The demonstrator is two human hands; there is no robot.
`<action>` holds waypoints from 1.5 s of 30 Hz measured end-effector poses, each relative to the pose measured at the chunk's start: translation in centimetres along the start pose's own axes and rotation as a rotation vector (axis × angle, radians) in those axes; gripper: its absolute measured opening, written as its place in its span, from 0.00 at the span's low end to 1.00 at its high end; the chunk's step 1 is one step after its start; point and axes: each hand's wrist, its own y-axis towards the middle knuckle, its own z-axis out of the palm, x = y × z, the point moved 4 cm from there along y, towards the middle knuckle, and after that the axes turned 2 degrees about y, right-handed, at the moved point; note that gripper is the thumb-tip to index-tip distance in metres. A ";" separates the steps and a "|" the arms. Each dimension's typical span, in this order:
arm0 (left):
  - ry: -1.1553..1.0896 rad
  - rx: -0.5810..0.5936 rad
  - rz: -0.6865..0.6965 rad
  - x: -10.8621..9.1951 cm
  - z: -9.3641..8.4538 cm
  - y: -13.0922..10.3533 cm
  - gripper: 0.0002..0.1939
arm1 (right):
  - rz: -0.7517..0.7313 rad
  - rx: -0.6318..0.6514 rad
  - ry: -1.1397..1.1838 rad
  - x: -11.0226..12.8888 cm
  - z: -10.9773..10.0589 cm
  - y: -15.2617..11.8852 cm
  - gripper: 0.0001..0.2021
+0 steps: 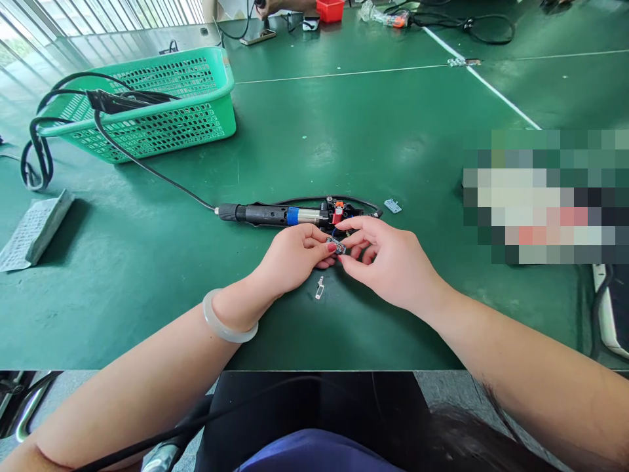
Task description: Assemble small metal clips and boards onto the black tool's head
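Note:
A small grey metal part (337,246) is pinched between the thumb and fingers of my left hand (299,257). My right hand (388,257) has its fingertips on the right side of the same part. Just beyond both hands lies an opened black electric screwdriver (265,214) with a blue band, a silver section and a red piece inside. Its cable runs off to the left. A small flat metal piece (320,288) rests on the table below my hands, and a small light-blue piece (392,206) lies to the upper right.
A green basket (162,124) with black cables stands at the back left, near a paper-wrapped block (37,231). At the back are a person's hand, a red box (330,10) and cables (472,25). A blurred patch covers the right side.

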 end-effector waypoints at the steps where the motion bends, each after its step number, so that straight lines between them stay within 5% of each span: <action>1: 0.002 0.001 -0.001 0.0 0.0 0.0 0.04 | -0.011 -0.006 -0.018 0.1 0.0 0.0 0.19; 10: 0.036 -0.002 -0.010 -0.1 -0.1 -0.1 0.04 | 0.189 0.096 0.222 -1.0 -0.2 0.6 0.19; 19: -0.001 -0.002 0.010 -0.1 0.0 0.0 0.05 | 0.040 0.044 0.095 -0.5 -0.2 0.3 0.21; 32: 0.033 -0.003 0.016 -0.1 -0.1 -0.1 0.05 | 0.161 0.078 0.028 -1.3 -0.3 0.6 0.15; 45: 0.016 -0.006 -0.008 -0.3 -0.1 -0.3 0.02 | 0.086 0.074 -0.073 -0.9 -0.5 0.6 0.08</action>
